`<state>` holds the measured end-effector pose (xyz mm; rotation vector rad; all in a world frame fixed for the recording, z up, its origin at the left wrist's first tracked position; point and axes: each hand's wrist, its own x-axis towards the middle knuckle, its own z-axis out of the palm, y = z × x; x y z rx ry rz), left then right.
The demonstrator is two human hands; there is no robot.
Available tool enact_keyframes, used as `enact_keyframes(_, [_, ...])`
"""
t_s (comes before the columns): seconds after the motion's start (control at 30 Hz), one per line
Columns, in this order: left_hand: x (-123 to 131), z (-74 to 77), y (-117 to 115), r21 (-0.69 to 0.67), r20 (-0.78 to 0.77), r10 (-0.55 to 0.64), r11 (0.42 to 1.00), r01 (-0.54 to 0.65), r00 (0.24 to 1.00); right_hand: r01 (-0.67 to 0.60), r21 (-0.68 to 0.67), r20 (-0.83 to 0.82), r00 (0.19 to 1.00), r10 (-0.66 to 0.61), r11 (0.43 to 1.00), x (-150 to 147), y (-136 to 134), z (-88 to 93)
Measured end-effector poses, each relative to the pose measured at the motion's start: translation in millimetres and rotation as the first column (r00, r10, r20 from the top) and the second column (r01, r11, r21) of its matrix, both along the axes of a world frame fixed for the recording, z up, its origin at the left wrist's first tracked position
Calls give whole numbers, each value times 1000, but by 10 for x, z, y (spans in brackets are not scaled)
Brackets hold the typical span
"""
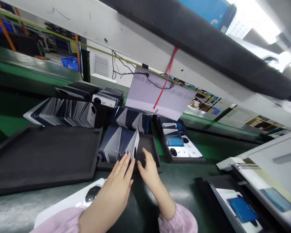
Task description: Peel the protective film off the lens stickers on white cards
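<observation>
My left hand [118,183] stretches its fingers out flat, the tips at the near right end of a row of phone back covers [117,144]. Whether they touch the covers I cannot tell for sure. These covers stand on edge, white and dark blue, in a black foam tray [145,139]. My right hand [149,168] is over the bare right part of that tray, thumb and fingers apart, holding nothing. Beneath my left forearm lies a larger white panel [68,200] with a dark camera area, partly hidden by the arm.
A large black tray [48,155] sits at left, with more upright covers [63,111] behind it. Right of centre, another tray [169,157] holds white and blue covers. A black holder [203,184] with a white cover stands at far right. A shelf beam [145,35] crosses overhead.
</observation>
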<state>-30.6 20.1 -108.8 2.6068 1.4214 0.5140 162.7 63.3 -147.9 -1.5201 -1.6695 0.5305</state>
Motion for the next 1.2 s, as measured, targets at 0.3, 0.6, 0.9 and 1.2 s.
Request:
enact_keyframes(0.3, [-1282, -302, -408, -235, -250, 164, 946, -224, 954, -151, -333, -269, 961, 59, 931, -714, -1149, -154])
enact_keyframes(0.6, [-1185, -407, -459, -355, 25, 238, 910, -214, 971, -130, -477, -360, 931, -58, 869, -1016, -1162, -145])
enact_keyframes(0.9, [-1099, -160, -644, -694, 489, 428, 719, 42, 760, -224, -424, -520, 853, -34, 878, -1162, -1205, 308])
enact_keyframes(1.2, [-1266, 76, -583, -809, 588, 600, 419, 413, 542, -373, -427, -629, 777, 27, 824, -1116, -1280, 547])
